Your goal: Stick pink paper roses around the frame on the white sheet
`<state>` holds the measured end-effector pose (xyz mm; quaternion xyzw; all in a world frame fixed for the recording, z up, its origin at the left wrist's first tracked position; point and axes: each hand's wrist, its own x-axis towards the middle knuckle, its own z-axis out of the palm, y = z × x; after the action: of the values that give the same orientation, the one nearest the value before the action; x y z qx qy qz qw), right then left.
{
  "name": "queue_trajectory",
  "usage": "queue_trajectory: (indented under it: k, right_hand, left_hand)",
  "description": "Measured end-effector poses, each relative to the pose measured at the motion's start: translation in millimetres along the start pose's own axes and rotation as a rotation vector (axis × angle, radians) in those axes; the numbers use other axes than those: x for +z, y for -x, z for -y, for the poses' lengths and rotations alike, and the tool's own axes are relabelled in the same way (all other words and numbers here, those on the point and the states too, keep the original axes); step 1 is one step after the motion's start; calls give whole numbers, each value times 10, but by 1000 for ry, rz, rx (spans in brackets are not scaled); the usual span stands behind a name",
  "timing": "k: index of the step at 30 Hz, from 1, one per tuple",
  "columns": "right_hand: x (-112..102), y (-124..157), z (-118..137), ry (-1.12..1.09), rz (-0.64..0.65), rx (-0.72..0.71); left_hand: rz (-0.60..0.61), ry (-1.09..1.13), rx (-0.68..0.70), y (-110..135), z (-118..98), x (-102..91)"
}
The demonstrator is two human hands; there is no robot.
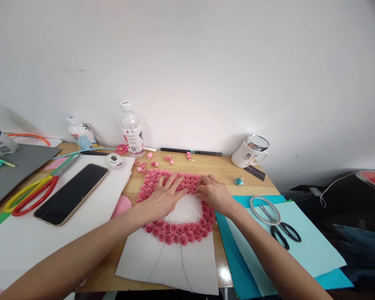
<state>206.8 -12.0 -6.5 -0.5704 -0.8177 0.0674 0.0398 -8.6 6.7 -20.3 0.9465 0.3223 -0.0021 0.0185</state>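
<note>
Pink paper roses [183, 239] cover the upper part of a white sheet [193, 266], framing a bare white oval. Pencil lines run down the sheet's lower part. My left hand [165, 198] lies over the roses at the upper left of the oval, palm down with fingers stretched apart. Opposite it, at the oval's upper right edge, my right hand [214, 193] has its fingers bent and pressed together on a paper rose; the fingertips are partly hidden. Loose pink paper pieces [154, 164] lie just beyond the sheet.
On the left are a phone [71, 193], red-and-yellow scissors [34, 191] and a correction tape [114, 160]. A plastic bottle [133, 133], black pen [190, 151] and mug [248, 154] stand or lie along the wall. Black-handled scissors [284, 233] and tape roll [253, 208] rest on blue paper [318, 250].
</note>
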Motion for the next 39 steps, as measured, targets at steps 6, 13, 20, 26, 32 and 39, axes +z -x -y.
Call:
queue_trajectory:
  k: [6, 13, 20, 26, 32, 39]
  right_hand:
    - [-204, -284, -281, -245, -133, 38]
    - [-42, -1032, -450, -212, -203, 290]
    - [187, -1347, -352, -162, -166, 323]
    - [48, -1125, -380, -238, -165, 287]
    - [-109, -347, -374, -531, -189, 159]
    - [148, 214, -165, -428, -217, 151]
  left_hand:
    - [3, -11, -2, -2, -11, -18]
    - [11, -5, -43, 12, 10, -4]
    - [38, 9, -32, 12, 33, -1]
    - [12, 22, -25, 20, 40, 29]
    - [36, 28, -43, 15, 16, -42]
    - [12, 22, -43, -1, -5, -36]
